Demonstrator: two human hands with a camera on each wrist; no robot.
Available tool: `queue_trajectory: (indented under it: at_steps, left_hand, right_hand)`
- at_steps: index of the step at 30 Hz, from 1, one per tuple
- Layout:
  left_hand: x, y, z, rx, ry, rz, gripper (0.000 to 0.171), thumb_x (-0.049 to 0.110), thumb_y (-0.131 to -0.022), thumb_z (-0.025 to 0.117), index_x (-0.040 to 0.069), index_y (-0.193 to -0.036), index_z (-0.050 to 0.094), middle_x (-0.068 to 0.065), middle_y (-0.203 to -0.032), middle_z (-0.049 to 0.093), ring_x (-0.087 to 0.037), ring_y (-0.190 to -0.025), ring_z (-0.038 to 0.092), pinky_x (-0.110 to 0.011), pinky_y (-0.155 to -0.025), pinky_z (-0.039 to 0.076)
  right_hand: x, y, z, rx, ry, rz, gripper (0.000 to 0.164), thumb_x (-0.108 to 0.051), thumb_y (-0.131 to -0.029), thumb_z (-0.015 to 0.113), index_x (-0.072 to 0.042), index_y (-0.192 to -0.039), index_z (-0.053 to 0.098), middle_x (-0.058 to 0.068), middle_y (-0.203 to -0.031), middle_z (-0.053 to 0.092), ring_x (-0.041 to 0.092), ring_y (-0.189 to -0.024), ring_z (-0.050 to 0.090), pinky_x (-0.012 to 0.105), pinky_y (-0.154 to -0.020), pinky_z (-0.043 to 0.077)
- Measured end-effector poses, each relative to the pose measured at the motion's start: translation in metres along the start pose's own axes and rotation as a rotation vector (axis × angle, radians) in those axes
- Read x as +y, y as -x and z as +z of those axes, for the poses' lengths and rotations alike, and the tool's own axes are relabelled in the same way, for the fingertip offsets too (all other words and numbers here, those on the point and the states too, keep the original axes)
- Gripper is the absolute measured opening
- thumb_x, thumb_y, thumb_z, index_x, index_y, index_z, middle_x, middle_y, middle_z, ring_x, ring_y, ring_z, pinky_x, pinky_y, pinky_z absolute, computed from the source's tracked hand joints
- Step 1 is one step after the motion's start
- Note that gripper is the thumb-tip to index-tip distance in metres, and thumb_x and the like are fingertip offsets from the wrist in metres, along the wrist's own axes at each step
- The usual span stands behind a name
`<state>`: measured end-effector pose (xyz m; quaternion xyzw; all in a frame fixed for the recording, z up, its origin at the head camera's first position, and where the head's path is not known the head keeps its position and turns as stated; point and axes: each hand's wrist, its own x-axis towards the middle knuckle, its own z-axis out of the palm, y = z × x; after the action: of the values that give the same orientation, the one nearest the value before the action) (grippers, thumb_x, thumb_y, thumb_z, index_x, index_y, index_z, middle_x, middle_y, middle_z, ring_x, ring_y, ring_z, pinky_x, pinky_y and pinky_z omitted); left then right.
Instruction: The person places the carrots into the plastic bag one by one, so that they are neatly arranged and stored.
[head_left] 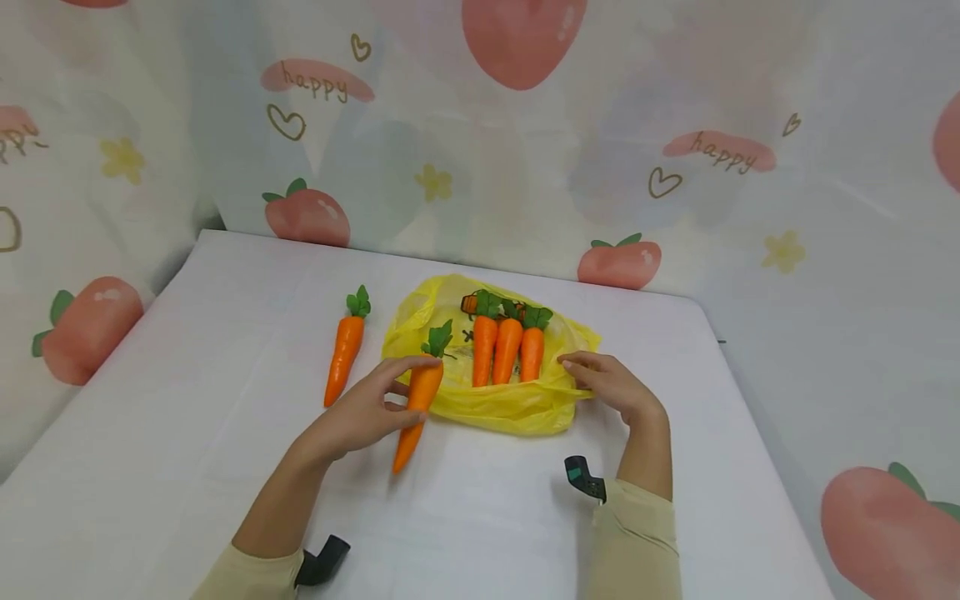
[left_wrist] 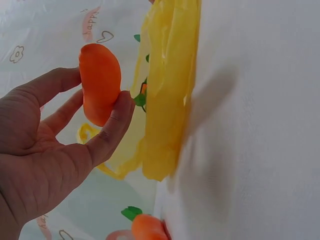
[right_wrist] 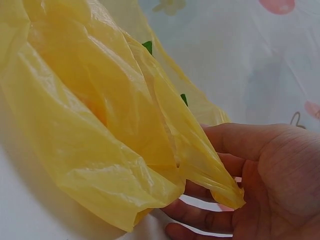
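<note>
Carrot (head_left: 417, 405) in the left hand (head_left: 358, 417) sits at the bag's 8 o'clock edge, leafy top pointing toward the opening, tip hanging toward the person. The fingers and thumb curl round its thick end; the left wrist view shows the pinch is light, on fingertips and thumb pad only. That is the likeliest trouble, in my judgement: a smooth, tapered body held so loosely could twist or slide out and roll across the bench (head_left: 187, 400).

The yellow bag (head_left: 517, 404) lies flat, with three carrots (head_left: 507, 348) side by side at its 12 o'clock part. The right hand (head_left: 611, 385) is at the bag's 3 o'clock edge; the right wrist view shows its fingers pinching a fold of thin film, otherwise relaxed. If that fold slips, the mouth may fall closed and the carrot would snag on the plastic or push the bag away.

One more loose carrot (head_left: 344, 357) lies on the bench at the bag's 9 o'clock, apart from both hands.
</note>
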<state>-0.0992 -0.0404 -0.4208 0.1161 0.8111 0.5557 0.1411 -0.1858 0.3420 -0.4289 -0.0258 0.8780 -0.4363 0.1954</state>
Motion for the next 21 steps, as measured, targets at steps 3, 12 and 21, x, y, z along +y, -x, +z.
queue_trajectory:
  at_steps: [3, 12, 21]
  left_hand:
    - [-0.001, -0.008, 0.0, 0.004, 0.001, -0.001, 0.062, 0.006, -0.093, 0.075, 0.035, -0.145, 0.057, -0.001, -0.151, 0.046, -0.033, -0.122, 0.054, -0.04, -0.087, 0.057]
    - [0.004, -0.025, 0.004, 0.029, -0.069, -0.023, 0.061, 0.013, -0.094, 0.077, 0.041, -0.145, 0.057, 0.0, -0.15, 0.046, -0.031, -0.123, 0.053, -0.044, -0.088, 0.056]
    - [0.009, -0.036, 0.008, 0.022, -0.069, -0.02, 0.062, 0.013, -0.095, 0.076, 0.034, -0.149, 0.055, -0.001, -0.151, 0.046, -0.031, -0.122, 0.054, -0.048, -0.09, 0.054]
  right_hand:
    - [0.0, 0.001, -0.001, 0.003, -0.006, 0.0, 0.051, -0.039, -0.109, 0.052, -0.005, -0.146, 0.057, 0.017, -0.143, 0.054, 0.034, -0.119, 0.055, 0.05, -0.105, 0.044]
    - [-0.003, 0.002, -0.001, 0.009, -0.004, -0.004, 0.05, -0.037, -0.109, 0.052, -0.003, -0.146, 0.057, 0.018, -0.145, 0.053, 0.036, -0.121, 0.055, 0.053, -0.108, 0.042]
    - [-0.003, 0.003, 0.0, 0.013, -0.006, 0.011, 0.05, -0.039, -0.109, 0.053, -0.005, -0.145, 0.058, 0.017, -0.143, 0.054, 0.035, -0.121, 0.054, 0.053, -0.108, 0.042]
